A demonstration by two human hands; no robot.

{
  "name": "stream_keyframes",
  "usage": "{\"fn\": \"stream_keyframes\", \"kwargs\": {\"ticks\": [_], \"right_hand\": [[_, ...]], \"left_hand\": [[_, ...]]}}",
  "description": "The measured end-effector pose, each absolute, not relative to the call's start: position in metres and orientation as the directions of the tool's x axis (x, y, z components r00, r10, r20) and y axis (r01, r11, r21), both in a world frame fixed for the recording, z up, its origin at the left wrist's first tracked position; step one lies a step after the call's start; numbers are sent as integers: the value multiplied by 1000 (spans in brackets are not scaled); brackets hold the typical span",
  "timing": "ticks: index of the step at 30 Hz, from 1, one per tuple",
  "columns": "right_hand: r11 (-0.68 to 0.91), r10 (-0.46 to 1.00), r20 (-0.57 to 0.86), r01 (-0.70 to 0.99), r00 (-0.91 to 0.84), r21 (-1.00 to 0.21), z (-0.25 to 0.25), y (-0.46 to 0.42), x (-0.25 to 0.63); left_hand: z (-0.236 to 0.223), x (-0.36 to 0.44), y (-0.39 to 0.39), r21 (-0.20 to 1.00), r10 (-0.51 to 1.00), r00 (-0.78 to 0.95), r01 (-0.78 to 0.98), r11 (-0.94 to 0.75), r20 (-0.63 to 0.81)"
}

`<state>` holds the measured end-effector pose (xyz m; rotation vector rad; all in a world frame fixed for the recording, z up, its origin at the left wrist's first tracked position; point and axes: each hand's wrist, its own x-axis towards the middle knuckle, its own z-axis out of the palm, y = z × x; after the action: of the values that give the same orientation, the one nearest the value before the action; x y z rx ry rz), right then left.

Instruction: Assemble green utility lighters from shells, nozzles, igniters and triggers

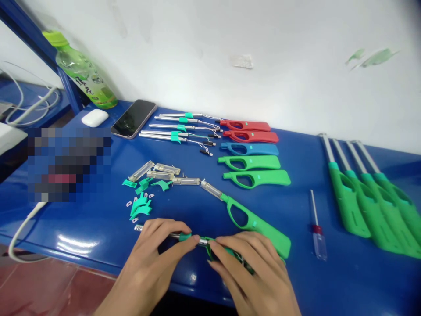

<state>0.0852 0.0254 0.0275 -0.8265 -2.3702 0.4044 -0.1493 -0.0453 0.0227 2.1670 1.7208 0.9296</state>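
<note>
My left hand [158, 250] pinches a thin metal tube [140, 228] with a teal collar [184, 236], low on the blue table [329, 281]. Beside it, my right hand [253, 267] is closed over a green lighter handle part [226, 252] where the tube meets it. Just behind my right hand lies another green lighter handle [255, 221] with a clear metal insert at its tip. Loose teal triggers [140, 207] and clear metal inserts [164, 172] lie behind my left hand.
A row of red, blue and green handle shells [251, 153] and metal tubes [177, 127] lies further back. Assembled green lighters [368, 197] sit at right, a small screwdriver [317, 228] beside them. A phone [133, 117], earbud case [94, 117] and green bottle [82, 70] stand at back left.
</note>
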Motion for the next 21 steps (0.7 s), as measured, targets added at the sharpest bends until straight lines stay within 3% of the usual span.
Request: {"fn": "stream_keyframes", "kwargs": {"ticks": [7, 12, 16, 21], "right_hand": [[764, 641, 432, 468, -635, -444, 27, 26, 84], [788, 616, 473, 499, -629, -361, 41, 32, 107], [635, 763, 415, 696, -496, -335, 45, 44, 148], [725, 687, 302, 650, -661, -228, 29, 57, 188]], "left_hand": [[20, -155, -46, 500, 934, 169, 807, -315, 315], [24, -153, -43, 562, 937, 126, 771, -299, 326], [26, -152, -42, 585, 941, 132, 754, -299, 310], [26, -154, -44, 584, 948, 138, 759, -286, 285]]}}
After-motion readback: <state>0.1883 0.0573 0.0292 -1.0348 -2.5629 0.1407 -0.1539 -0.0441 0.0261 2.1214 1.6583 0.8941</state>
